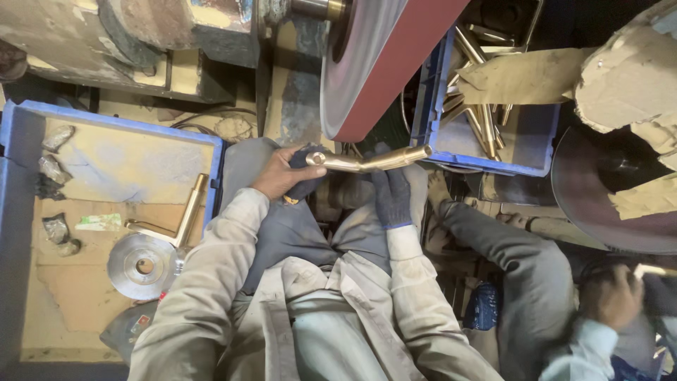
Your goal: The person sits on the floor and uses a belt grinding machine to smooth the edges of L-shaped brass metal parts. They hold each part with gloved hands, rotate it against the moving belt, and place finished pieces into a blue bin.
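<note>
Centrally: bent golden brass tube (367, 161), both ends clasped by left hand (282, 175) and gloved right hand (392, 197), steadied beneath red abrasive belt (384, 67).

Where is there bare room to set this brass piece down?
Bare floor in the left blue tray, between the rags along its left wall and the brass part at right. The right blue crate is crowded with brass pieces.

I see a shiny gold-coloured bent brass tube (367, 162), dark navy knit glove (392, 197), red-edged grey sanding belt (374, 63), blue plastic crate (493, 137) with gold pieces, blue-rimmed tan-stained tray (106, 120), silver metal disc (143, 265), beige sleeves (211, 282).
</note>
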